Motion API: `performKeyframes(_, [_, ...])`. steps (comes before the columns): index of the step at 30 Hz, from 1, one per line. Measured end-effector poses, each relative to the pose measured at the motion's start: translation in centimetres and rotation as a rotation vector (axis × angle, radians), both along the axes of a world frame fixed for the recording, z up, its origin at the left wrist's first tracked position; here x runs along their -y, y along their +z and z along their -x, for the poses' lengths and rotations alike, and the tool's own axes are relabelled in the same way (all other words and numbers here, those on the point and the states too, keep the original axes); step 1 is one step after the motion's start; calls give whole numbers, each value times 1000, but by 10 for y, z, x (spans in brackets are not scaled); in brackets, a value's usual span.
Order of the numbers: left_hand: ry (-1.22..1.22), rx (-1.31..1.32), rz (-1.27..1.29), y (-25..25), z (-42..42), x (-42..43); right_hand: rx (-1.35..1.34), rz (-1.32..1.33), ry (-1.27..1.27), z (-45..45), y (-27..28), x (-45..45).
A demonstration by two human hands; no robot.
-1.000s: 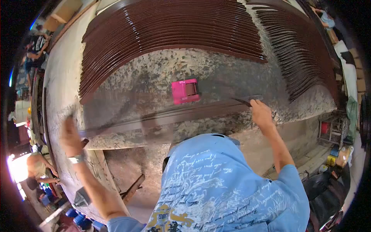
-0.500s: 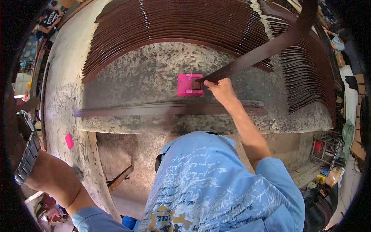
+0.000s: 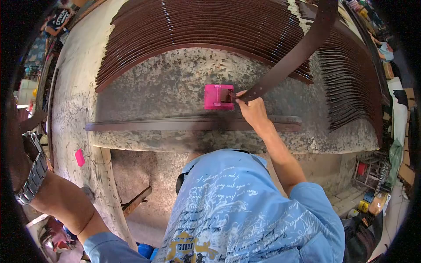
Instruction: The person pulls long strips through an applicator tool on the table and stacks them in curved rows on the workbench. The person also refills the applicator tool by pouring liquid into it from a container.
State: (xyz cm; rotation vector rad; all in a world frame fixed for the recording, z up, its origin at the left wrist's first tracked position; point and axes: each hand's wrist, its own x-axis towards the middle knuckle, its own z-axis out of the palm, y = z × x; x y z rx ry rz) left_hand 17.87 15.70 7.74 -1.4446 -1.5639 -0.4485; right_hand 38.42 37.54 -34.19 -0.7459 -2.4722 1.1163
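Note:
My right hand (image 3: 253,110) pinches the punched end of a brown strap (image 3: 287,65), beside a pink box (image 3: 213,97) with a brown piece in its opening. The strap curves up and away past the top right edge. At the far left my left hand (image 3: 15,153) is raised close to the camera, dark and partly cut off; a metal-link watch is on its wrist. A strip of brown strap shows beside it. Several flat straps (image 3: 175,124) lie stacked along the near side of the table.
Rows of brown straps (image 3: 197,26) stand on edge across the back of the mottled table (image 3: 162,83), with another group (image 3: 346,83) at the right. A small pink block (image 3: 79,158) lies at the left. Another person (image 3: 58,22) is at the upper left. A metal rack (image 3: 369,171) stands at the lower right.
My left hand has swung toward the camera at the far left. My right hand has moved left to the pink box and now holds a raised strap. The view has shifted slightly.

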Motion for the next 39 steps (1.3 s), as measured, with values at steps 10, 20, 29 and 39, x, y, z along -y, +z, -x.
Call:
performKeyframes(10, [-147, -46, 114, 4, 23, 11, 188, 217, -96, 47, -11, -21])
performKeyframes(20, [9, 150, -2, -6, 49, 60, 122, -52, 41, 27, 12, -22])
performKeyframes(29, [523, 616, 298, -120, 164, 202, 564, -304, -174, -128, 67, -89])
performKeyframes(39, [684, 915, 1162, -411, 216, 224, 596, 179, -357, -208, -21, -34])
